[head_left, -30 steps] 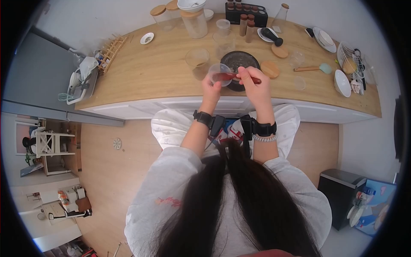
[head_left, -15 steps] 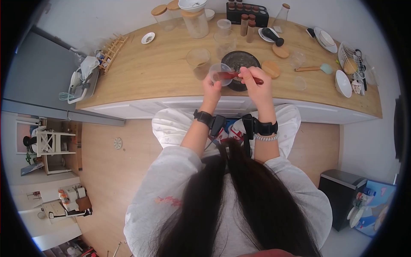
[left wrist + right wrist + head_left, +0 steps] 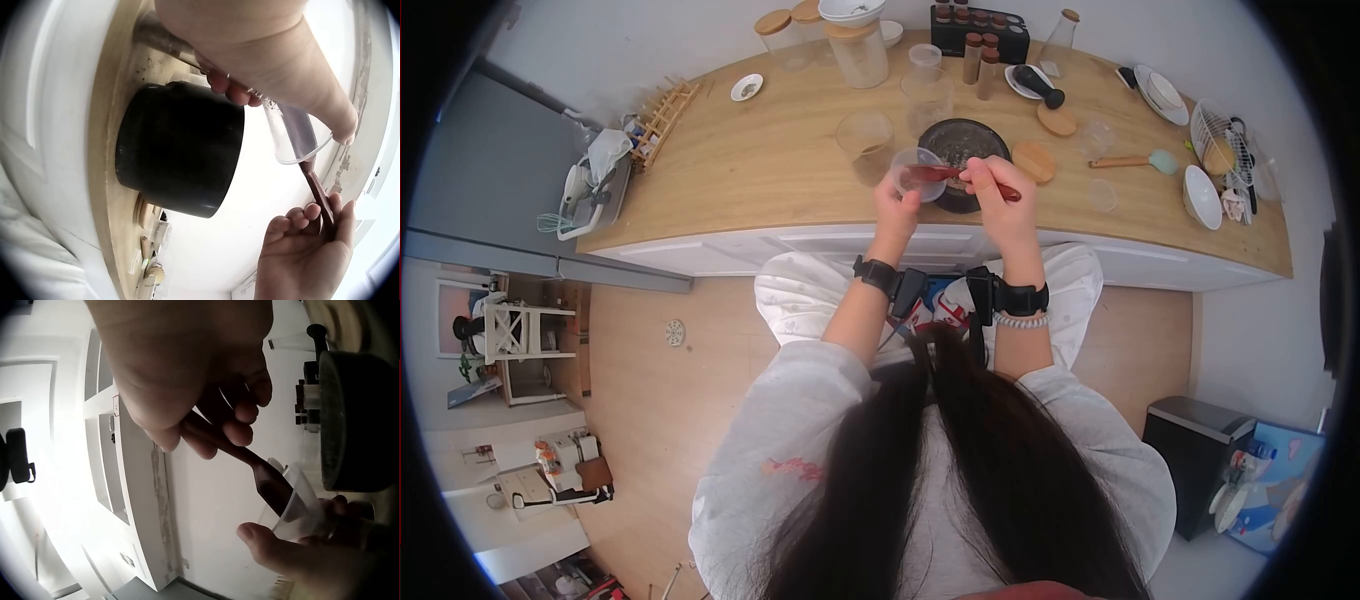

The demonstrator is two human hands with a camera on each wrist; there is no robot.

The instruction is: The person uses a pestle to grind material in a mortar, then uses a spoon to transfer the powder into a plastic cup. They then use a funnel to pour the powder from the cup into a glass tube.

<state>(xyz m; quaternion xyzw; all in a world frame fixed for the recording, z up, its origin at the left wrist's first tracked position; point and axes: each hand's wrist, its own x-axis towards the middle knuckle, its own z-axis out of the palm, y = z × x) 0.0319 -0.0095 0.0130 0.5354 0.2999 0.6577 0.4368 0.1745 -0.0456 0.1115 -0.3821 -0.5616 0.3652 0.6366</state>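
My left hand (image 3: 895, 208) holds a small clear plastic cup (image 3: 303, 512), tilted, close over the near left rim of a black mortar (image 3: 181, 150). Fingers and thumb wrap the cup's sides. In my right hand (image 3: 1007, 197) the handle of a dark red spatula (image 3: 945, 174) is pinched between thumb and fingers. Its flat blade reaches inside the cup, as both wrist views show. Dark specks cling to the cup near its bottom in the left wrist view. Ground dark bits lie in the mortar, which stands on the counter.
A larger clear container (image 3: 865, 140) with dark contents stands left of the mortar. Round wooden lids (image 3: 1033, 161) lie to its right. Behind are a black pestle (image 3: 1040, 88) on a white dish, spice bottles (image 3: 988, 75) and a rack. A green-headed spatula (image 3: 1155, 160) lies further right.
The spatula has shifted slightly to the right inside the cup, its blade angle a little changed. Both hands stay almost in place over the counter.
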